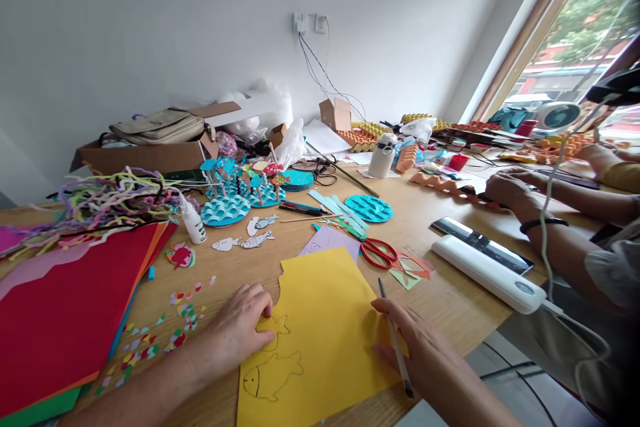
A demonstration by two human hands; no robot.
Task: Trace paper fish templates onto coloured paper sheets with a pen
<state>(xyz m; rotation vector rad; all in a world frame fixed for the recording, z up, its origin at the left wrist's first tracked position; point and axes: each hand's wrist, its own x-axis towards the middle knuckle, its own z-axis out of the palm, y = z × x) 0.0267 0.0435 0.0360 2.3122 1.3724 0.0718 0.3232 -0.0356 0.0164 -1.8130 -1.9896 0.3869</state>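
Note:
A sheet of yellow paper (335, 327) lies at the table's near edge, with two fish outlines drawn along its left side. My left hand (245, 320) rests on the sheet's left edge beside the upper fish, thumb and bent fingers apart. At the right edge, my right hand (425, 347) has a grey pencil (396, 340) tucked between its fingers, and its fingertips touch the paper. Red-handled scissors (379, 253) lie just beyond the sheet. Purple paper (333, 240) with a drawn outline is partly under it. Several cut-out paper fish (257, 239) lie farther off.
Stacked coloured paper (75, 313) and paper scraps (185, 317) lie on the left, near a glue bottle (193, 220) and pipe cleaners (100, 207). Blue wave-patterned discs (225, 210) stand behind. A white power strip (487, 273) lies right, near another person's arms (530, 207).

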